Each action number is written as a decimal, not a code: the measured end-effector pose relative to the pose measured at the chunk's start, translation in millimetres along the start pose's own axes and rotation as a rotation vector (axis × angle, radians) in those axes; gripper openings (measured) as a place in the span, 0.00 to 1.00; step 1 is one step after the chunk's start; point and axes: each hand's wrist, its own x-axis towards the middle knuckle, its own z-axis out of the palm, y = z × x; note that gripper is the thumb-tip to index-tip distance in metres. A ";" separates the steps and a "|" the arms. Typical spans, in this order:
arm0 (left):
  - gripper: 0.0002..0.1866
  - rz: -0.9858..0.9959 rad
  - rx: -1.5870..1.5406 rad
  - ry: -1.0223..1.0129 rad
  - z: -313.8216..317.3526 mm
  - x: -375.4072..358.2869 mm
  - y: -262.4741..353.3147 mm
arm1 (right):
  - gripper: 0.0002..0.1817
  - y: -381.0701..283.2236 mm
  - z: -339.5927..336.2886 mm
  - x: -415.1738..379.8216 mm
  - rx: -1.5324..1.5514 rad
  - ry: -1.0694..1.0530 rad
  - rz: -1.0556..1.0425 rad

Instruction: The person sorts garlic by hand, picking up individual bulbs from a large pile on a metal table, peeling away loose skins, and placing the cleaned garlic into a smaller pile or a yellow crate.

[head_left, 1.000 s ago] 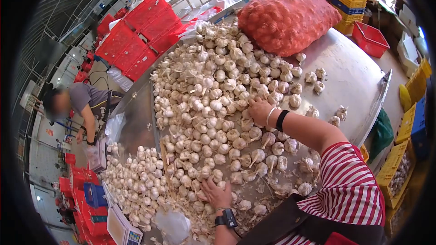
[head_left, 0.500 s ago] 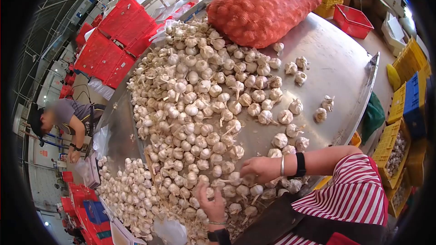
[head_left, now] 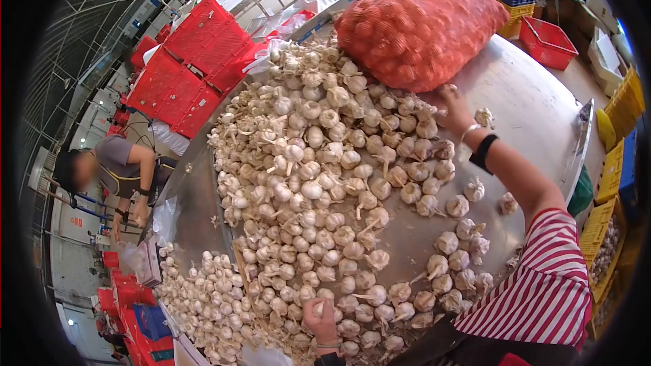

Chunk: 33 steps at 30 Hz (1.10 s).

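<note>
Garlic bulbs [head_left: 312,190] lie in a broad heap on the metal table [head_left: 400,234]. Low in the head view, my left hand [head_left: 321,325] has its fingers curled around a garlic bulb [head_left: 319,309], with more bulbs around it. My right hand [head_left: 453,110] reaches far across the table to the heap's right edge, just below a full red mesh sack [head_left: 420,30]. Its fingers look apart and lie beside the bulbs there; their tips are partly hidden. A few loose bulbs [head_left: 475,190] lie under my right forearm.
A smaller-bulb pile [head_left: 210,298] lies left of a thin divider [head_left: 239,264]. Red crates [head_left: 180,91] are stacked beyond the table, and yellow crates [head_left: 597,237] stand at the right. Another person [head_left: 122,169] bends over at the far left.
My right hand has moved from the lower middle of the heap up and away to beside the mesh sack. My left hand stays low over the bulbs. The camera view has shifted slightly.
</note>
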 end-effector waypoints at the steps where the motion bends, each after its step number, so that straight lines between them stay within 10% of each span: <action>1: 0.09 0.147 0.213 0.080 -8.4 5.3 -13.9 | 0.33 10.3 3.5 18.3 -0.032 -0.090 0.351; 4: 0.09 0.262 0.382 0.106 -18.1 7.1 -13.4 | 0.46 51.0 42.3 55.0 0.333 -0.262 0.849; 11: 0.09 0.221 0.266 0.180 -16.8 8.0 -26.9 | 0.39 -27.8 58.9 43.4 0.291 -0.280 0.853; 17: 0.07 0.301 0.190 0.199 -21.4 23.9 -52.3 | 0.51 -118.6 43.4 -14.7 0.162 -0.588 0.625; 25: 0.10 0.285 0.154 0.213 -23.4 28.3 -62.0 | 0.45 -259.1 16.2 -135.4 0.080 -0.980 0.262; 30: 0.10 0.393 0.131 0.247 -19.2 18.1 -50.4 | 0.46 -287.2 -24.8 -182.9 0.247 -1.326 -0.224; 33: 0.09 0.334 0.146 0.218 -19.0 0.3 -28.1 | 0.40 -250.9 -43.3 -195.3 0.672 -1.151 -0.331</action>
